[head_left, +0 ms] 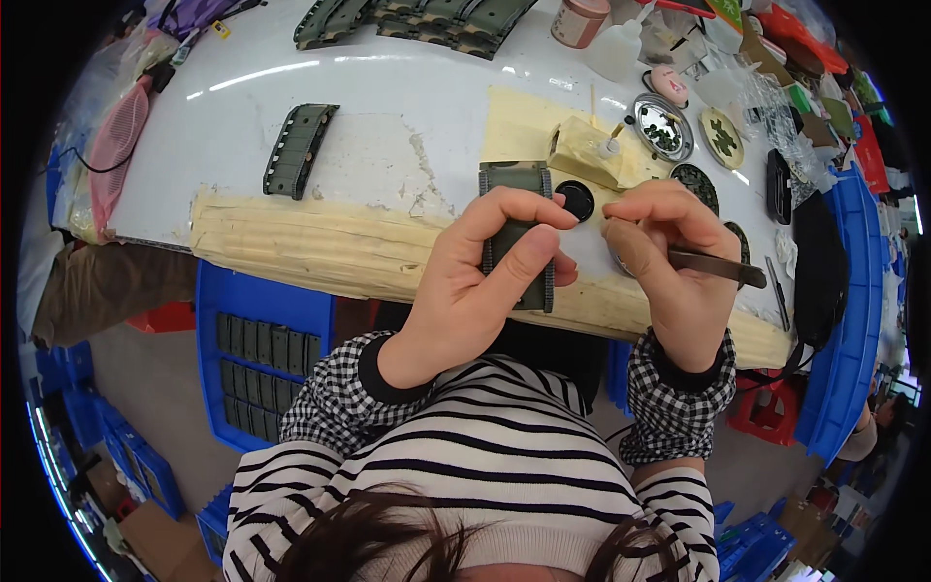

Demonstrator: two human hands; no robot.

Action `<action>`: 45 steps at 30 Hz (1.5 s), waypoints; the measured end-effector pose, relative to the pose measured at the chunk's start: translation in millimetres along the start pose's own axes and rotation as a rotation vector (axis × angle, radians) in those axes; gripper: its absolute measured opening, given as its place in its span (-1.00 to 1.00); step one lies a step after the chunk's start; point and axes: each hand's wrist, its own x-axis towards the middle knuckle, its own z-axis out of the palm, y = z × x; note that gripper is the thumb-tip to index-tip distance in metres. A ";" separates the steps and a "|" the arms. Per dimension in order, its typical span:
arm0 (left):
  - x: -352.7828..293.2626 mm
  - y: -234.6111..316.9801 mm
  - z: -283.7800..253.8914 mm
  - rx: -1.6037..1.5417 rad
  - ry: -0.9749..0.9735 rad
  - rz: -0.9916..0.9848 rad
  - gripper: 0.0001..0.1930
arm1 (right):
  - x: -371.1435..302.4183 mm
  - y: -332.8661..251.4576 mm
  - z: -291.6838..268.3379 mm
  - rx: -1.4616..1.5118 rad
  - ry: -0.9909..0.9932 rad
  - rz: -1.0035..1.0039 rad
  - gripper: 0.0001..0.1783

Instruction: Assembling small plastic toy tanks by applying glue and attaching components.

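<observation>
Green part (pixel 516 177), ridged along its long edges: held upright at the near table edge, its lower end reaching over the taped border. Left hand (pixel 490 267) closed on it, thumb and forefinger bent across its face, other fingertips showing past its right edge. Right hand (pixel 679 242) just to the right, a small gap off; thumb and forefinger drawn together, the rest curled around a dark stick-like tool (pixel 715 265), its thick end jutting right. Cannot tell whether a small piece sits between those fingertips.

Black disc (pixel 577 201) lies between the hands, just beyond them. Behind it, a wrapped block (pixel 593 153) limits forward reach; a silver dish (pixel 663 128) and a cream dish (pixel 722 137) of small green pieces crowd the right. Leftward, more room: white tabletop (pixel 208 131) runs well out to a second green part (pixel 300 150). Padded, taped edge (pixel 310 242) fronts the person; below, a blue crate (pixel 213 320) holds dark parts in rows.
</observation>
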 end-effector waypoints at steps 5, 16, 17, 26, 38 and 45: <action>8.5 -7.5 -0.3 -0.097 0.022 0.115 -0.85 | -4.1 6.3 22.8 -0.015 -0.013 -0.052 -0.82; 11.8 7.1 -10.7 -0.159 -0.061 -0.002 -0.81 | 3.8 0.6 20.1 -0.536 -0.016 -0.577 -0.62; 12.9 8.2 -10.4 -0.168 -0.075 -0.019 -0.81 | 5.9 0.0 16.4 -0.595 -0.046 -0.652 -0.61; 11.2 15.9 -9.0 -0.031 -0.109 0.017 -0.81 | 2.9 -21.5 7.9 -0.921 -0.155 -0.841 -0.65; -2.9 12.0 -9.8 0.161 -0.075 0.130 -0.65 | 3.7 -14.6 11.0 -0.678 0.044 -0.545 -0.72; -5.8 -4.5 -10.9 0.390 -0.032 0.332 -0.18 | 9.4 -4.9 14.5 -0.595 0.032 -0.460 -0.75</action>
